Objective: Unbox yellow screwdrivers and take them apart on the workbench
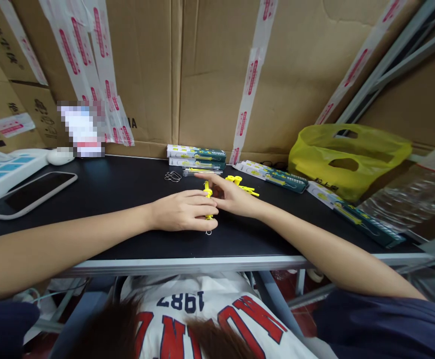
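A small yellow plastic part (207,188) is upright in the picture between my hands, low over the table. A thin wire hook (209,232) pokes out below it. My left hand (182,210) has its fingers closed across the part's middle and lower end, hiding much of it. From the right, my right hand (238,198) holds the upper end with thumb and bent fingers, its index finger stretched away. Behind that hand lie several loose yellow pieces (242,185). Metal wire hooks (173,176) and clear tubes (201,171) rest farther back.
Stacked boxes (197,155) stand by the cardboard wall (210,75), with more boxes (273,175) to the right. A yellow bag (348,154) and clear plastic packaging (415,189) occupy the right end. A phone (30,193) and white power strip (8,172) lie left.
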`<state>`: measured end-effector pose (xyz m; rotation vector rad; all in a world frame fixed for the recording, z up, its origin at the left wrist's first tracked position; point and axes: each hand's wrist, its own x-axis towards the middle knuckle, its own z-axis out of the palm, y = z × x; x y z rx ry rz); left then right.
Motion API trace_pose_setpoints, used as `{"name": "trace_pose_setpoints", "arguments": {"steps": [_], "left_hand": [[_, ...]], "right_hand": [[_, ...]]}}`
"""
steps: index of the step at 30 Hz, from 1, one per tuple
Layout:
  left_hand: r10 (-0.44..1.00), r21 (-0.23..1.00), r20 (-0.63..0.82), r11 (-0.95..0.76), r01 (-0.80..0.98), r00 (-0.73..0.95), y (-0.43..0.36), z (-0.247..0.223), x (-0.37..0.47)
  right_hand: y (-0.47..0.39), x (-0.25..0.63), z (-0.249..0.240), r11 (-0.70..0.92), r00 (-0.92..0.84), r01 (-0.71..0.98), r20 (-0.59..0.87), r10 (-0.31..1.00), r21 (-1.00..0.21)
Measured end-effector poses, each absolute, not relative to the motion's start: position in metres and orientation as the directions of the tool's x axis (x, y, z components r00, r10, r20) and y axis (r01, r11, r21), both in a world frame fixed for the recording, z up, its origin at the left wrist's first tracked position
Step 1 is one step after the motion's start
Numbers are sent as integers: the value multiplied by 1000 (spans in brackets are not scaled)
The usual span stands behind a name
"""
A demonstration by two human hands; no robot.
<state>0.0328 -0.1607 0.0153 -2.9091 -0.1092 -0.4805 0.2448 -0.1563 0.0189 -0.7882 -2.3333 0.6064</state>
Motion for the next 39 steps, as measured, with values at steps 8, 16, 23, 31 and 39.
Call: {"name": "trace_pose_setpoints", "arguments": {"steps": [8, 16, 23, 31, 39], "left_hand": [[-69, -300, 412, -952, 64, 909, -157, 12, 31], [-145, -440, 506, -891, 109, 851, -145, 8, 29], [-64, -343, 622, -918, 198, 781, -143, 11, 27], [187, -48, 715, -948, 314, 674, -136, 7, 23], [410, 125, 692, -879, 460, 595, -144, 11, 24]], "right_hand": [[-149, 246, 19, 691, -560, 418, 431, 707, -590], [-138, 255, 23, 703, -426, 445, 559, 711, -555], [-138, 255, 26, 635, -478, 280, 469, 743, -720], [-136, 258, 29, 635, -373, 254, 532, 760, -729], [-145, 252, 28, 733, -424, 296, 604, 675, -612]]}}
